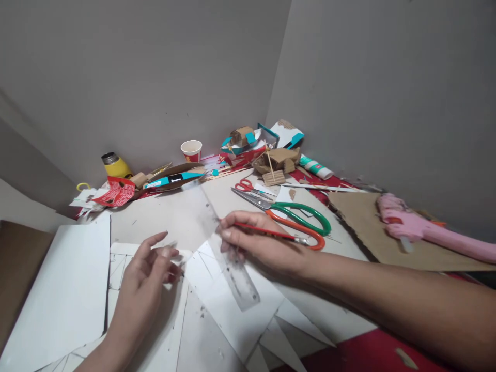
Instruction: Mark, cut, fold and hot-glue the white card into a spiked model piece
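My right hand (256,243) pinches a thin red pencil (271,232) and presses its fingertips on a clear plastic ruler (228,253). The ruler lies slanted across a white paper sheet (232,305) marked with pencil lines. My left hand (149,274) hovers over the left part of the paper, fingers loosely apart, thumb and fingers touching a small white paper scrap (182,257). Just beyond my right hand lie large green-and-orange scissors (298,222).
Small red scissors (248,187), a paper cup (191,151), a yellow bottle (116,165), cardboard models (277,161), a glue tube (315,167) and scraps crowd the far corner by the walls. A pink glue gun (422,230) rests on brown cardboard (368,232) at right. White board (62,294) lies at left.
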Demonstrator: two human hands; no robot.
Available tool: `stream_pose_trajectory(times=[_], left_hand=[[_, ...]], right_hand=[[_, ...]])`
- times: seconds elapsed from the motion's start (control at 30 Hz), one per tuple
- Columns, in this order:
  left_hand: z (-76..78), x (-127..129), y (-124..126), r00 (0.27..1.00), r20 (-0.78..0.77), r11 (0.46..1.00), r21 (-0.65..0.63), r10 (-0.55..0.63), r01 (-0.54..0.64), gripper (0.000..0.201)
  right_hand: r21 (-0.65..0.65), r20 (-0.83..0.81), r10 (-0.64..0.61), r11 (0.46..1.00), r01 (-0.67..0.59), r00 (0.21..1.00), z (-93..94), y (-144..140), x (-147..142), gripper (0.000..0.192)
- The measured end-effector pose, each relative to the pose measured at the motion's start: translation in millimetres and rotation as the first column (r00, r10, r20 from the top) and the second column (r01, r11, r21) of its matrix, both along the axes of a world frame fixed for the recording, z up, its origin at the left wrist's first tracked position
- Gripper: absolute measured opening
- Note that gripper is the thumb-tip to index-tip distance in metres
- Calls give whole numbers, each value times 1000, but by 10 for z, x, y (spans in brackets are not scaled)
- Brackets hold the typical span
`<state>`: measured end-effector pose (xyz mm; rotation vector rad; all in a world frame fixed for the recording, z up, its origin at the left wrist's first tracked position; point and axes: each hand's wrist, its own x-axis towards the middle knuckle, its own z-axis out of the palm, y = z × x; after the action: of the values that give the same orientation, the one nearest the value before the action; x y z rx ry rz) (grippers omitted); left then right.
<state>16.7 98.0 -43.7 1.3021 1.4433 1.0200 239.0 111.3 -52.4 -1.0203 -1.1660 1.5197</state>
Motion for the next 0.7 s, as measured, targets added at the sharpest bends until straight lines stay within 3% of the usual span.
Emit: stream_pose_trajectory(times=[0.1,0.33,0.4,0.5,0.57,0.7], left_hand=[[-51,-28,32,988,-126,993,-80,-95,85,57],[-73,31,-14,973,-17,972,-53,-232,231,55],[-56,38,-22,979,-20,979,-28,-202,202,54],[-18,38,-33,998,28,998,19,-55,54,51],[12,39,-43,996,86,999,43,23,-27,50],[58,40,-51,972,224,997,23,68,-75,55]], right_hand=[[30,-5,-141,990,141,990,-31,142,46,27],[150,85,-181,974,168,980,-55,135,87,20],[152,112,-190,973,173,975,-32,109,106,21],[122,145,-152,983,135,978,39,42,114,22],[96,180,-73,994,56,981,104,-34,95,22],[48,231,137,987,-151,963,207,-197,30,18]])
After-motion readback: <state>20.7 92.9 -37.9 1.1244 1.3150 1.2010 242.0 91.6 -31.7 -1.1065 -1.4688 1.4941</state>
